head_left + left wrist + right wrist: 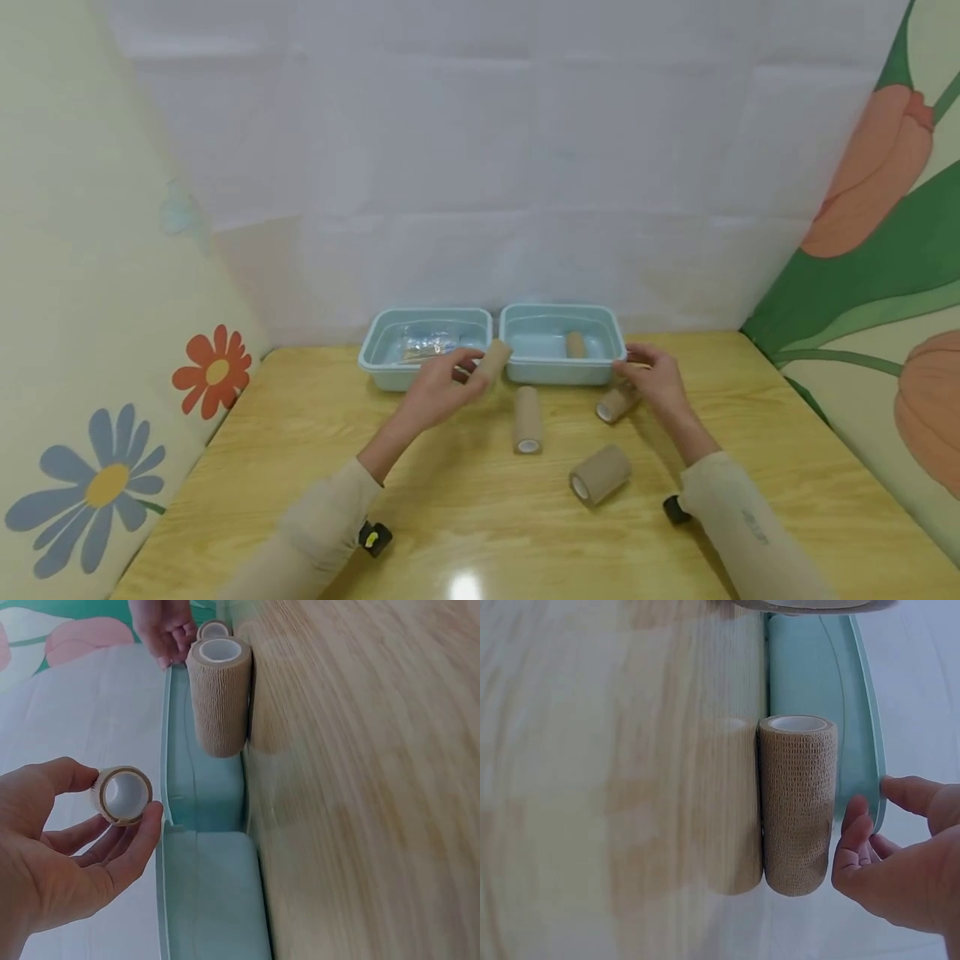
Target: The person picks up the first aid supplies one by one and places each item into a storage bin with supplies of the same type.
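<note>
- At the centre of the head view, the left hand (441, 389) pinches 1 tan roll (492, 361) between thumb and fingers, raised by the gap between the 2 bins.
- Right of centre, the right hand (658, 381) touches the right bin (558, 373) at its near right corner; whether it grips the rim or merely rests there, I cannot tell.
- 1 short roll (575, 345) lies inside that bin; 3 more rolls (528, 418) lie lower in the frame, on the table (480, 517).
- The step in hand looks like loading rolls into the right bin; the next move probably calls for carrying the pinched roll rightward over the rim, lowering it and loosening the fingers.
</note>
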The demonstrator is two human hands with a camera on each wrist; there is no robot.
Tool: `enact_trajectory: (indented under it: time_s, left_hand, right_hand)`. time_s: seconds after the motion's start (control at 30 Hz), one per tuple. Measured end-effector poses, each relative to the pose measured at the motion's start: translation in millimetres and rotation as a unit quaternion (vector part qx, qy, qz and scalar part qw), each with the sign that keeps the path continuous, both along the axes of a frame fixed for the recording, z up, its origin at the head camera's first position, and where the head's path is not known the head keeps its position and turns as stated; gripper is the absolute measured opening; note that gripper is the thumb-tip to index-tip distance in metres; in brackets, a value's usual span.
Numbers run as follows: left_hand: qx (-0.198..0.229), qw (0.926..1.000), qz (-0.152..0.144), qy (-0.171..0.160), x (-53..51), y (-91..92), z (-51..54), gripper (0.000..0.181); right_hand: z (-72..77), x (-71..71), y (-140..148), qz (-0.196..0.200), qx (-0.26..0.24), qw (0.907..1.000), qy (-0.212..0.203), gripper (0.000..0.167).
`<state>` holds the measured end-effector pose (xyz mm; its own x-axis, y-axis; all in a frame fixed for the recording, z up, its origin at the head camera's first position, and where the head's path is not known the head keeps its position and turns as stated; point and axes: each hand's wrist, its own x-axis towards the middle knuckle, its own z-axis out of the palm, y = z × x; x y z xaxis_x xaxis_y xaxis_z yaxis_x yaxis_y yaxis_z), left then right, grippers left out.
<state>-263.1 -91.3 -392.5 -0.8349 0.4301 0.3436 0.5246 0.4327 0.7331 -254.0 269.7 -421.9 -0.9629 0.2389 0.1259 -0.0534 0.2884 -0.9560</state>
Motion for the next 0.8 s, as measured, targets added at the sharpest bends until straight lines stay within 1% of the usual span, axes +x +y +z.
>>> enact_trajectory:
  time_s: [0.1, 0.2, 0.27, 0.33, 0.37, 0.47, 0.6, 0.8]
  left_hand:
    - [0.025, 0.9996, 0.010, 0.005, -4.2, 9.5, -4.6, 0.039]
    - [0.042, 0.9987, 0.030, -0.001, -7.7, 19.7, -7.9, 0.039]
    - [0.051, 0.9977, 0.043, -0.008, -9.9, 26.1, -9.5, 0.041]
    - [0.061, 0.9966, 0.052, -0.022, -10.7, 31.7, -8.8, 0.042]
    - [0.067, 0.9959, 0.053, -0.029, -11.2, 34.1, -8.5, 0.042]
    - [0.090, 0.9937, 0.045, -0.050, -12.4, 39.5, -6.9, 0.043]
    - [0.114, 0.9904, 0.038, -0.068, -14.3, 42.8, -5.6, 0.042]
    - [0.122, 0.9881, 0.045, -0.082, -20.7, 49.1, -2.3, 0.045]
  right_hand:
    - [0.5, -0.3, -0.5, -0.002, 0.011, 0.9999, 0.002, 0.049]
    - [1.2, -0.7, -0.2, -0.008, 0.020, 0.9997, 0.012, 0.047]
    - [1.3, -1.2, 0.3, -0.009, 0.024, 0.9995, 0.018, 0.046]
    - [0.9, -1.7, 0.6, -0.009, 0.024, 0.9994, 0.021, 0.045]
    - [0.5, -1.9, 0.8, -0.009, 0.024, 0.9994, 0.022, 0.045]
    - [-0.9, -2.3, -0.1, -0.011, 0.018, 0.9995, 0.022, 0.045]
    - [-2.9, -2.6, -2.8, -0.006, 0.016, 0.9996, 0.022, 0.044]
    - [-2.9, -1.5, -4.3, -0.012, 0.016, 0.9997, 0.015, 0.046]
